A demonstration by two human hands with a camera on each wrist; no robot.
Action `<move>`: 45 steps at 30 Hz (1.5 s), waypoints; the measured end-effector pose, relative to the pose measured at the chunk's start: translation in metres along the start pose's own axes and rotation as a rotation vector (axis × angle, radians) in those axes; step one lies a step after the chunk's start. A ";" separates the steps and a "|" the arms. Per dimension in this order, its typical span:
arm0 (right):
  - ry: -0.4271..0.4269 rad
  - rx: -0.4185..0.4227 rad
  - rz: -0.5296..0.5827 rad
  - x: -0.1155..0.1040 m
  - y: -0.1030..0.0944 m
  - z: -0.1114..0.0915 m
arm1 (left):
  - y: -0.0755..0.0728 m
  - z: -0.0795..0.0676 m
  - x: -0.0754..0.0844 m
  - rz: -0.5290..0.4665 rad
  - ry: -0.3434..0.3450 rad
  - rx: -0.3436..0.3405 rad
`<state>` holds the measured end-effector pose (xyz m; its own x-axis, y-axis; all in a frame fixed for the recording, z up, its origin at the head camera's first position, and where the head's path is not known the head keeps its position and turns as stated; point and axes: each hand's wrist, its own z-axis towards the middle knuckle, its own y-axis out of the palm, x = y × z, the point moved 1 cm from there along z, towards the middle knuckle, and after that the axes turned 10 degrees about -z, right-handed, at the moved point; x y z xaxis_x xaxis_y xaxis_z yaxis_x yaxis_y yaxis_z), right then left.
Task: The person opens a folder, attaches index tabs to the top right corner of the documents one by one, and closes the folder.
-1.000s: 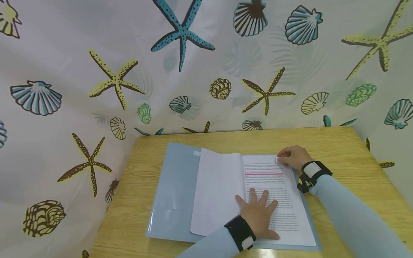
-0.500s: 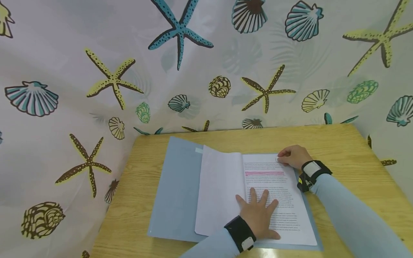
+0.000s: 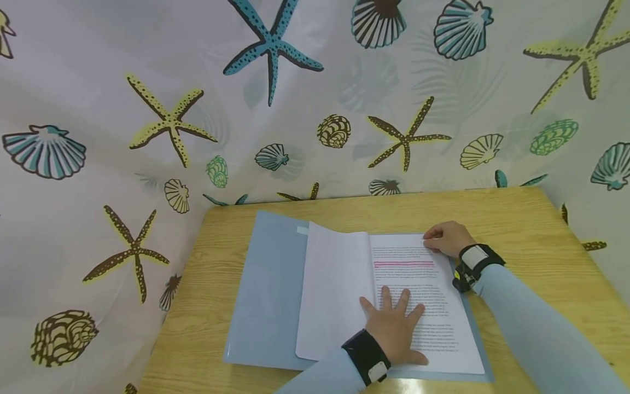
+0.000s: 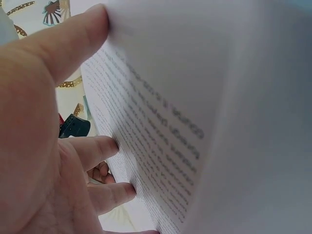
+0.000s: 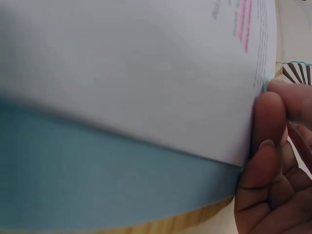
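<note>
White printed page with pink-marked lines (image 3: 438, 306): in head view, lies on open pale-blue plastic folder (image 3: 263, 290), under left hand (image 3: 394, 328), fingers apart. Left wrist view: touches those fingertips. Right wrist view: pinched at one corner by right hand (image 5: 278, 181).

"What sort of place are we standing in?"

"A table nook, I'd say: a cloth (image 3: 300, 115) printed with starfish (image 3: 272, 46) and shells (image 3: 461, 31) hangs behind the wooden table (image 3: 197, 306) and along both sides of it."

"Home or office?"

"Can't tell. The open folder (image 3: 266, 290) and its typed pages (image 3: 443, 328) fit a study or an office; that seaside cloth looks more like a home."
</note>
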<state>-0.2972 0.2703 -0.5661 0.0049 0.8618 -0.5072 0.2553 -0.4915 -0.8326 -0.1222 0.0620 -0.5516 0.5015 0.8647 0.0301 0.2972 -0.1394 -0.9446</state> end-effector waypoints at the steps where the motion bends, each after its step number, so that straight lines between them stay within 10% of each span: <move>1: 0.000 0.000 0.000 0.000 0.000 0.000 | 0.000 0.000 0.000 0.000 -0.001 0.000; 45: 0.005 0.000 -0.035 0.000 -0.001 -0.002 | -0.002 -0.001 0.001 -0.009 0.018 0.025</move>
<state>-0.2955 0.2710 -0.5652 0.0006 0.8789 -0.4770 0.2555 -0.4613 -0.8496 -0.1217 0.0623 -0.5498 0.5132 0.8571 0.0444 0.2813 -0.1190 -0.9522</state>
